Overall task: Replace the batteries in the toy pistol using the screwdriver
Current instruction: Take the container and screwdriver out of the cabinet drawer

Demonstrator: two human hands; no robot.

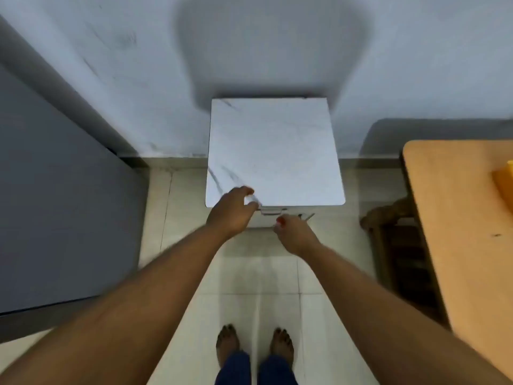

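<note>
No toy pistol, battery or screwdriver shows clearly in this blurred view. A small white cabinet with a marble-patterned top (pixel 274 151) stands against the wall in front of me. My left hand (pixel 231 212) hovers at the top's front left corner, fingers curled and apart, just above a drawer handle (pixel 272 211). My right hand (pixel 294 234) is lower, in front of the drawer face, with its fingers drawn together. A small red spot (pixel 281 220) shows at its fingertips; I cannot tell whether it is a held object.
A wooden table (pixel 466 232) fills the right side, with a yellow object (pixel 506 184) at the frame edge. A dark wooden stool or rack (pixel 399 245) stands beside it. A grey panel (pixel 55 204) lines the left. My bare feet (pixel 255 345) stand on pale floor tiles.
</note>
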